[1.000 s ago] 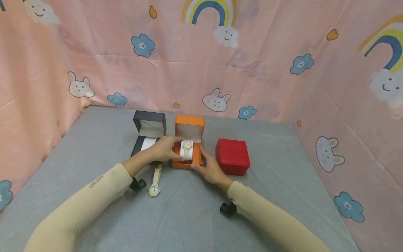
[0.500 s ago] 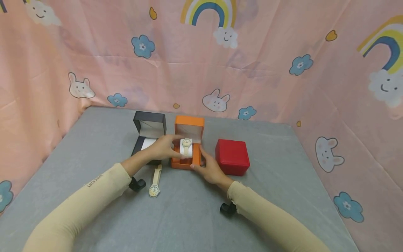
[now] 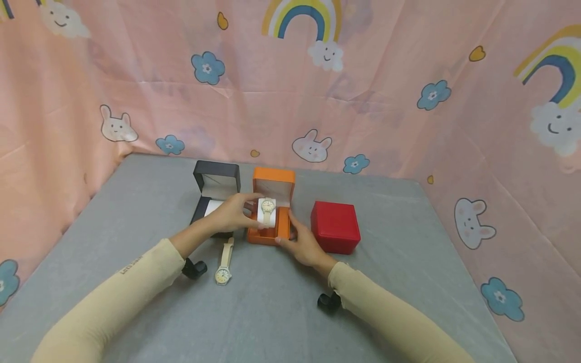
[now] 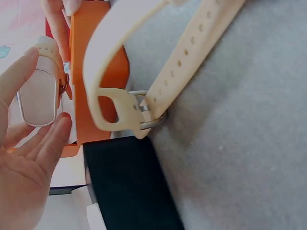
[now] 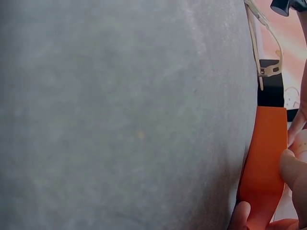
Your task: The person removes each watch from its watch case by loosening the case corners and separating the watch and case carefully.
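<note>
My left hand [image 3: 230, 214] pinches a white watch cushion [image 3: 261, 219] between thumb and fingers, over the open orange box [image 3: 274, 174]. A cream-strapped wristwatch [image 3: 268, 205] is wrapped round that cushion, its dial facing up. In the left wrist view, the cushion's flat end [image 4: 38, 98] shows between thumb and fingertips. My right hand [image 3: 305, 246] grips the orange box's right front corner, thumb at the front; in the right wrist view its thumb lies on the orange wall [image 5: 265, 153]. A second cream watch [image 3: 223, 275] lies on the table in front, its buckled strap large in the left wrist view.
Left of the orange box stands an open black box [image 3: 217, 170] with a white cushion [image 3: 212, 206], partly behind my left hand. A closed red box [image 3: 335, 227] is right of my right hand. A pink patterned curtain [image 3: 254, 111] borders the grey table [image 3: 386, 217].
My left hand has shifted the cushion and its watch slightly left and up, uncovering more of the orange box's inside on the right. The right hand stays on the box.
</note>
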Demonstrator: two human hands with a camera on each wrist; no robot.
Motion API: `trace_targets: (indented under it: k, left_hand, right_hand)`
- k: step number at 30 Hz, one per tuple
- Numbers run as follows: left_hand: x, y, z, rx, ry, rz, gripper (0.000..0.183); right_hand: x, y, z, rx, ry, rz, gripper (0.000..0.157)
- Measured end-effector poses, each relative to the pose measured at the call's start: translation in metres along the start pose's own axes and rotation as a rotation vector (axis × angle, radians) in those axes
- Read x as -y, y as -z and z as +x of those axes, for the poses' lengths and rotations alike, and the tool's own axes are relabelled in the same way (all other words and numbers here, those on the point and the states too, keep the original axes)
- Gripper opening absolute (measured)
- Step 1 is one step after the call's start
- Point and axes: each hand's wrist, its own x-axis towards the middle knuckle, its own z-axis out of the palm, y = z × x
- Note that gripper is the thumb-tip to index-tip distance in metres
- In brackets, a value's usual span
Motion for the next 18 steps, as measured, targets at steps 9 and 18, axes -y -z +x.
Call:
trace_targets:
  k: [9,18]
  left_hand:
    - [-0.011,0.007,-0.007,-0.007,-0.037,-0.11,0.084]
    - [-0.019,0.008,-0.02,-0.002,-0.075,-0.229,0.082]
  right_hand:
    - [-0.001,0.002,-0.001,0.002,0.014,0.008,0.088]
    - [-0.001,-0.001,-0.003,0.011,0.069,0.068,0.089]
